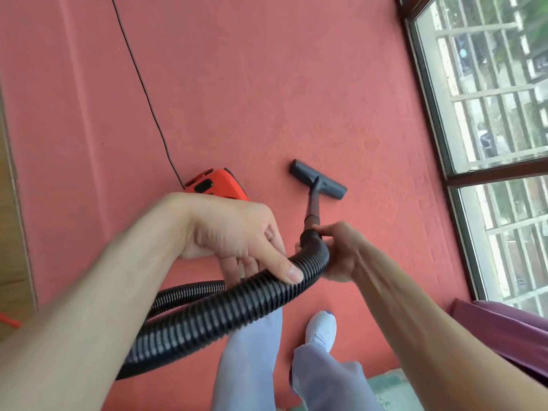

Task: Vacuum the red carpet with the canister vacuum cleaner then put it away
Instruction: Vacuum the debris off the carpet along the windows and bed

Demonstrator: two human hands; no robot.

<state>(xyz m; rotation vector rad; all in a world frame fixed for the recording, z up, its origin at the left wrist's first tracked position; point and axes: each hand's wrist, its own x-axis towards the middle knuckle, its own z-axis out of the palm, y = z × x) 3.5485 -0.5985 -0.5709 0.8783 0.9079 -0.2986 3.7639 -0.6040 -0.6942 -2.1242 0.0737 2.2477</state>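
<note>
Toward the red carpet's (267,84) window edge, the floor head (317,183) is lying flat. The left hand (237,232) is curling round the hose (222,312), and the right hand (335,250) is gripping its cuff. The orange canister (218,185) is sitting beyond the left hand.

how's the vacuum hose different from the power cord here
The hose is thick and ribbed; the power cord is thin and smooth. The hose is gripped by the left hand and right hand; the cord lies untouched on the red carpet. The hose loops; the cord runs nearly straight to the orange canister. Both are black.
</note>
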